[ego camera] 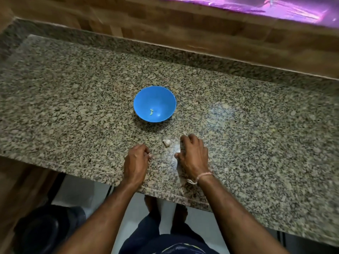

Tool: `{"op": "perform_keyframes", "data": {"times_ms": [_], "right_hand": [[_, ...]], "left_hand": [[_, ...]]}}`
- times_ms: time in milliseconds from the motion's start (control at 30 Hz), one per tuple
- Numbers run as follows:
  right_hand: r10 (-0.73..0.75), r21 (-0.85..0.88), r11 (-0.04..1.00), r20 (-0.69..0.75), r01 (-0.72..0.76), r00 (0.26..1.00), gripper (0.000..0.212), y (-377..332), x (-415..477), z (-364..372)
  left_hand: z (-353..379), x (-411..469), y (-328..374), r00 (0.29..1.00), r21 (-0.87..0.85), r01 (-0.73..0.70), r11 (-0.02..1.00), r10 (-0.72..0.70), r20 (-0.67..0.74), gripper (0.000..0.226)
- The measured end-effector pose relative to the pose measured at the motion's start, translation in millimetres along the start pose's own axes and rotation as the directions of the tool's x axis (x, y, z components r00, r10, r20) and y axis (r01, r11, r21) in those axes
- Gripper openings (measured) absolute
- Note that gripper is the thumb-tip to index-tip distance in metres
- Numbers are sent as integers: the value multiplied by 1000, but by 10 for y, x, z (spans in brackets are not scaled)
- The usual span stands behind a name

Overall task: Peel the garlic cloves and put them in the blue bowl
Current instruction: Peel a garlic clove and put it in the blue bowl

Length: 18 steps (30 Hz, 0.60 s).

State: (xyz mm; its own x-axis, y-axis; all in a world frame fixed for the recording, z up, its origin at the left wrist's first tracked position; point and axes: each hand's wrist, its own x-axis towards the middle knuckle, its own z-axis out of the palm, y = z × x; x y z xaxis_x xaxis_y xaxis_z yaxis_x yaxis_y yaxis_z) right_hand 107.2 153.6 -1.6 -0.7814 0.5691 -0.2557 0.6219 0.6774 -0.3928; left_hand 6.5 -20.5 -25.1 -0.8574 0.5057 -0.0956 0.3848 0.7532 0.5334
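The blue bowl [145, 97] stood upright about the middle of the granite worktop [73, 99], well clear of its edges. One small pale-green peeled clove [151, 112] lay on the bowl's bottom. Towards the front edge, an unpeeled garlic clove [167, 143] lay on the stone between my hands, nearer the right one but touching neither.

My left hand [136, 160] rested knuckles-up near the front edge, fingers curled under and thumb against the forefinger; whether it pinched anything I could not tell. My right hand [192, 154] rested just beside the clove, fingers bent down to the worktop. A whitish scrap [177, 149] showed under its forefinger, but I could not tell if I gripped it. A pale thread band [203, 176] circled my right wrist. The two hands were apart.
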Motion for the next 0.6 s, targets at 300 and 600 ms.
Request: {"op": "perform_keyframes", "data": {"times_ms": [300,600], "right_hand": [[115,-46,992,-43,-117,992,79,-147,71,113],[161,-7,987,-83,-162,983,83,-113,96,231]], "left_hand": [[-9,104,-257,973,123,-231,965,229,25,39],[-352,607,225,972,-125,-179,976,156,-173,6]]}}
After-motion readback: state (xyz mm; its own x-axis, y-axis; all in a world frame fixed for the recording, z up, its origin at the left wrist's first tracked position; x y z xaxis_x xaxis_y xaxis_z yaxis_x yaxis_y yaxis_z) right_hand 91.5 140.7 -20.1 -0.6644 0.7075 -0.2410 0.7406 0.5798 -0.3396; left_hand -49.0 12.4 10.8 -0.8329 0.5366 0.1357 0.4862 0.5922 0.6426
